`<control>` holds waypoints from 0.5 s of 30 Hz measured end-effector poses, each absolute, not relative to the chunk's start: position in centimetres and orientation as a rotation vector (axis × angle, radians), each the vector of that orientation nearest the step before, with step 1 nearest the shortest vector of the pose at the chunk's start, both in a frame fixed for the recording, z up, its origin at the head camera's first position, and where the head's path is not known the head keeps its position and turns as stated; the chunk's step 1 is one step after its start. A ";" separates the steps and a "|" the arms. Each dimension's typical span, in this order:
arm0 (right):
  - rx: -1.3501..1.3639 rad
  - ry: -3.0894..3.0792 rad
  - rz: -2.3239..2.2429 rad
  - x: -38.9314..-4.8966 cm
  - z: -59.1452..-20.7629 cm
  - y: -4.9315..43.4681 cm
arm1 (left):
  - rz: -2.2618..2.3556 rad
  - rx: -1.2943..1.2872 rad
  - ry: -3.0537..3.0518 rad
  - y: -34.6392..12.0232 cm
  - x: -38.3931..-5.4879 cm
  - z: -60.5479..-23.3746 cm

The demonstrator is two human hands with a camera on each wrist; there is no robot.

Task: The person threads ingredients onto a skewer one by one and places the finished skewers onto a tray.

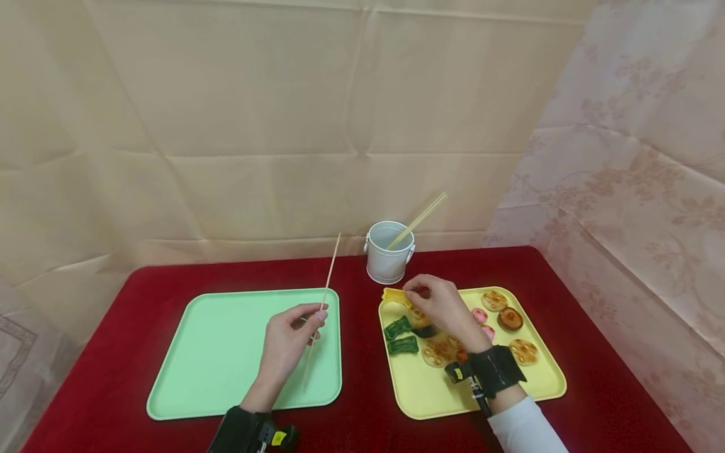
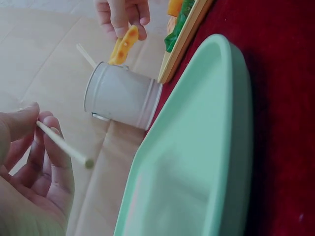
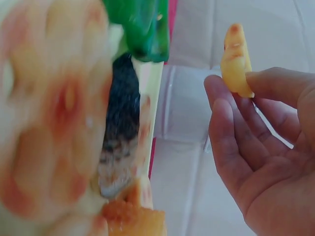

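"What's the left hand (image 1: 287, 343) doing?"

"Pinching a thin stick (image 1: 331, 267) between thumb and fingers. It's slanted, held up over the right side of the green tray (image 1: 209, 365)."

"And the right hand (image 1: 444, 308)?"

"That one pinches a yellow piece of play food (image 1: 395, 296) by its end, thumb against fingers, in the air over the far left corner of the yellow tray (image 1: 421, 399)."

"What's lying on that tray?"

"Two green pieces (image 1: 403, 345) near the left edge, a mushroom (image 1: 510, 319), pink pieces (image 1: 479, 316), some browned round slices (image 1: 494, 301). The arm hides part of it."

"And the white bucket (image 1: 385, 267)?"

"Behind the trays, between them, upright on the red cloth (image 1: 102, 384). Pale sticks (image 1: 425, 217) lean out over its rim, to the right."
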State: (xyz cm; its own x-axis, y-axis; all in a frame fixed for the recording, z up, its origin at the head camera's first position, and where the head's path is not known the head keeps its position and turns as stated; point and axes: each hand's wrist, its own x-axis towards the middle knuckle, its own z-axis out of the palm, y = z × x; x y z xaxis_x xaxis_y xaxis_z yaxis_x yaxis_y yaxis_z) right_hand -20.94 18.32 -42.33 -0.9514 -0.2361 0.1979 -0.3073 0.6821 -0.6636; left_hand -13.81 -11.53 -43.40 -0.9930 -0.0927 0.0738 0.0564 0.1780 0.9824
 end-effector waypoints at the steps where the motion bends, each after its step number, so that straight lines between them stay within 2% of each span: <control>1: 0.427 -2.785 1.155 -20.9 -42.4 18.3 | -1.920 0.042 -2.330 -11.6 -13.7 -43.3; 15: 0.217 -2.638 1.468 -20.6 -42.5 17.1 | -1.706 -0.072 -2.504 -11.9 -13.6 -43.5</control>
